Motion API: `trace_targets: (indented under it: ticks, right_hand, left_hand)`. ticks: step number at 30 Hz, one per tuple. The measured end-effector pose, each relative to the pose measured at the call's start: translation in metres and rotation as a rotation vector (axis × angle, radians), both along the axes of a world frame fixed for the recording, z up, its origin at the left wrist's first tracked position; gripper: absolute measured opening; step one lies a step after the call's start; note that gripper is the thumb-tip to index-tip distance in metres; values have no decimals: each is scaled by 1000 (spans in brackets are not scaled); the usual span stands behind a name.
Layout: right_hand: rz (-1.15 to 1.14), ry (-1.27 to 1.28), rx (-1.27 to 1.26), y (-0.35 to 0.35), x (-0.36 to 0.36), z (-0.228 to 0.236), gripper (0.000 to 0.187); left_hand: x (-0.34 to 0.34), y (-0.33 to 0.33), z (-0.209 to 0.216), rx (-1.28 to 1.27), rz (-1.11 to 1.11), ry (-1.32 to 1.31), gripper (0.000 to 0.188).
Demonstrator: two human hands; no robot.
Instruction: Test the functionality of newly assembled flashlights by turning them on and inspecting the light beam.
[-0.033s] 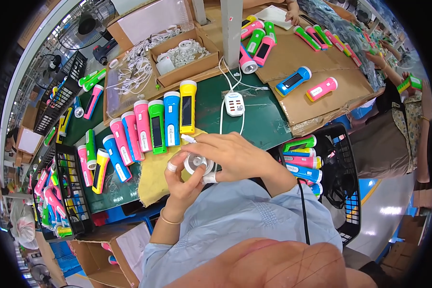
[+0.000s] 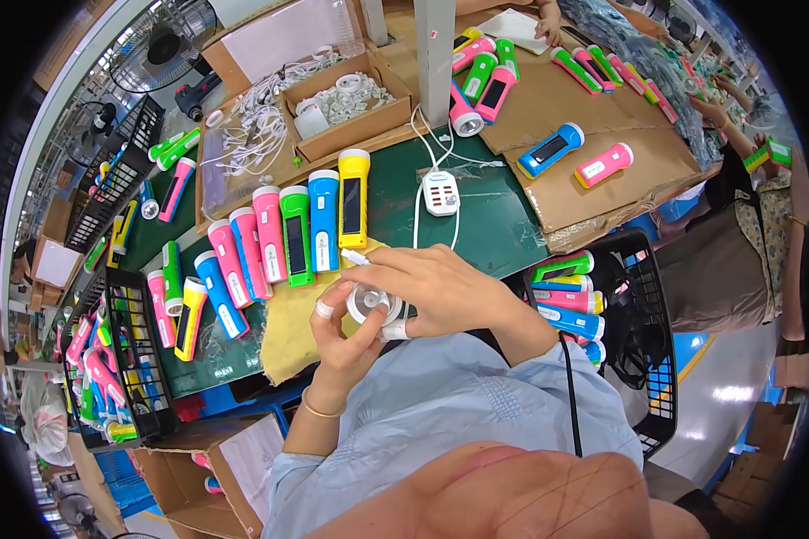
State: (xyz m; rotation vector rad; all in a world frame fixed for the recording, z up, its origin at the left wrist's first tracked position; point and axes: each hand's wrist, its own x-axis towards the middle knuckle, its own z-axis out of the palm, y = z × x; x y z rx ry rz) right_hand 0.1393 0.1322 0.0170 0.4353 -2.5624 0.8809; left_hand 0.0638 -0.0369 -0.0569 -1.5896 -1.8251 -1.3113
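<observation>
Both my hands meet over the front edge of the table, around a flashlight whose round white head (image 2: 371,302) faces up; its body is hidden. My left hand (image 2: 343,334) wraps its fingers round the near left side, with the thumb across the rim. From the right, my right hand (image 2: 431,292) curls over the far side. A white cable plug (image 2: 355,258) pokes out beside the right fingertips. White tape (image 2: 324,309) covers a left finger. Just beyond lies a row of coloured flashlights, including a yellow one (image 2: 353,202) and a blue one (image 2: 324,220), partly on a yellow cloth (image 2: 288,328).
A white multi-port charger (image 2: 440,193) with cables sits beyond my right hand. Behind it rises a grey post (image 2: 435,67). A cardboard box (image 2: 310,148) holds small white parts. Black baskets (image 2: 661,359) with flashlights stand at both sides. Another person's hand (image 2: 548,31) is at the far side.
</observation>
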Motion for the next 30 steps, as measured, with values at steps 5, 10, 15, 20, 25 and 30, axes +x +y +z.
trace_targets:
  ticks: [5, 10, 15, 20, 25, 30]
  right_hand:
    - [19, 46, 6, -3, 4, 0, 69]
    - [-9, 9, 27, -7, 10, 3, 67]
    - [-49, -20, 54, -11, 13, 6, 60]
    - [-54, 24, 59, -13, 13, 4, 59]
    - [-54, 17, 35, -14, 14, 2, 58]
    - [-59, -11, 12, -10, 14, 1, 58]
  left_hand:
    - [2, 4, 0, 43, -18, -10, 44]
    - [4, 2, -3, 40, -21, -14, 43]
    - [3, 4, -4, 54, -35, -23, 43]
    - [3, 3, -3, 60, -33, -18, 43]
    - [4, 2, -3, 58, -33, -15, 44]
    - [4, 5, -4, 47, -27, -16, 44]
